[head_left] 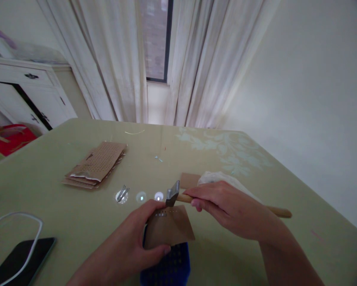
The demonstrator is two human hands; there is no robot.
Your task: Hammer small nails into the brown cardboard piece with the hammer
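My right hand [222, 204] is closed around the wooden handle of a hammer [172, 193], whose metal head is over the far edge of a small brown cardboard piece [170, 228]. That cardboard has a row of small pale holes or dots near its top edge. My left hand [136, 234] grips the cardboard, thumb in front and fingers behind, against a blue block-like object [172, 266] dotted with small marks. The left fingertips are right beside the hammer head; whether they pinch something there is hidden.
A stack of hole-punched cardboard sheets [97, 165] lies at left on the table [145, 159]. Several nails [122, 194] sit nearer. Another cardboard piece [189, 180] and a clear plastic bag [217, 176] lie behind my right hand. A phone [26, 258] and white cable [37, 238] occupy the front left.
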